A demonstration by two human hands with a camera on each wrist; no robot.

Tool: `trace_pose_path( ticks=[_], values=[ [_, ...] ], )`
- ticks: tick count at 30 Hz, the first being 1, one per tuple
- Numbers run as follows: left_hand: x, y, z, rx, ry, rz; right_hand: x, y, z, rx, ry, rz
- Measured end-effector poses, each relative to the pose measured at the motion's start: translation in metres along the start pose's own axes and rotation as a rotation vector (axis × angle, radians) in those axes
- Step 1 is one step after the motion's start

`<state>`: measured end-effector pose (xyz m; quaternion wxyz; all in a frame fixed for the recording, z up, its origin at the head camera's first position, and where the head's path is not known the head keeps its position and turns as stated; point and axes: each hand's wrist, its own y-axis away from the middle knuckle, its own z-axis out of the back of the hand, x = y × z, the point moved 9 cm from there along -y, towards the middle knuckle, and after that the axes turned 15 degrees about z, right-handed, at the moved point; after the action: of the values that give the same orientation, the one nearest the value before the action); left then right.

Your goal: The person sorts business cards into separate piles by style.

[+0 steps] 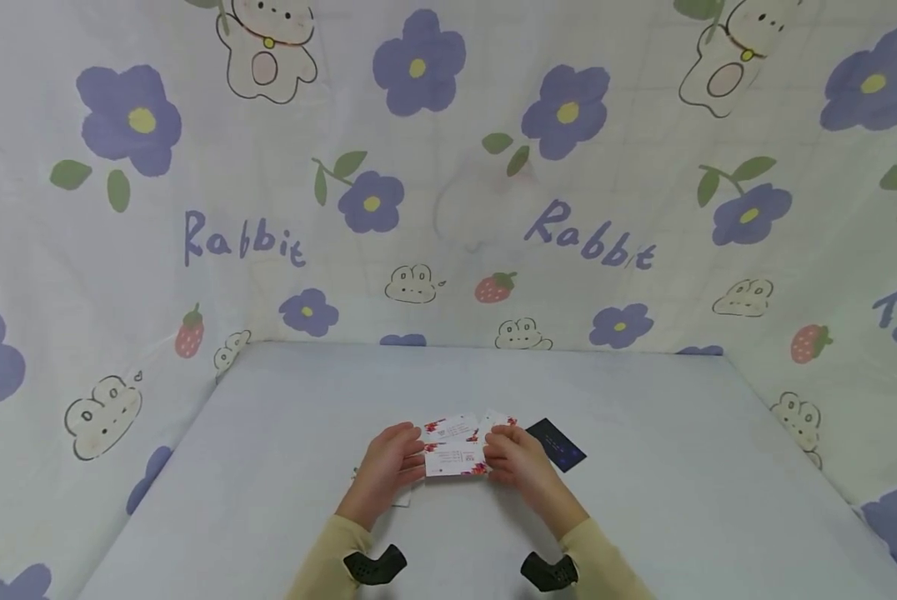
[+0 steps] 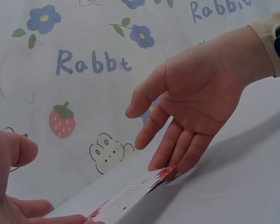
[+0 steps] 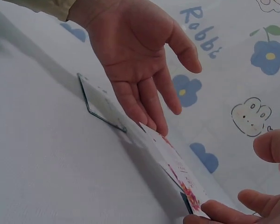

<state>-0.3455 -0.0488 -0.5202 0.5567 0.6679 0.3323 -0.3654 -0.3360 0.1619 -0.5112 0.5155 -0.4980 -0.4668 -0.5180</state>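
A white card with red floral corners (image 1: 454,460) is between my two hands, and the fingers of each touch its ends. My left hand (image 1: 392,461) is at its left end, fingers fairly straight, thumb held apart. At the right end, my right hand (image 1: 522,463) has its fingertips against the card, with its thumb also apart. Behind this card lies another white floral card (image 1: 451,429), and a third (image 1: 501,420) is partly hidden by my right hand. In the right wrist view a dark edge shows beneath the floral card (image 3: 179,172).
A dark card (image 1: 557,444) lies beyond my right hand. A pale flat piece with a dark rim (image 3: 101,103) lies by my left hand, mostly covered by it in the head view. Patterned cloth (image 1: 448,183) stands behind the white table (image 1: 643,517).
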Motion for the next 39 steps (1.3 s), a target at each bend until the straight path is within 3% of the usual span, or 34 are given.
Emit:
trace_pose_path(
  ticks=[6,15,23,39],
  values=[
    [-0.004,0.009,-0.006,0.03,-0.07,-0.011,0.005,0.011,0.005,0.036,0.098,-0.005],
    [-0.001,0.015,-0.01,0.026,-0.274,0.031,0.011,0.026,0.006,0.092,0.146,-0.008],
    [0.005,0.012,-0.011,0.008,-0.303,0.04,0.007,0.029,0.007,0.096,0.192,-0.009],
    [0.008,0.014,-0.013,0.062,-0.273,0.032,0.005,0.033,0.01,0.107,0.155,-0.011]
  ],
)
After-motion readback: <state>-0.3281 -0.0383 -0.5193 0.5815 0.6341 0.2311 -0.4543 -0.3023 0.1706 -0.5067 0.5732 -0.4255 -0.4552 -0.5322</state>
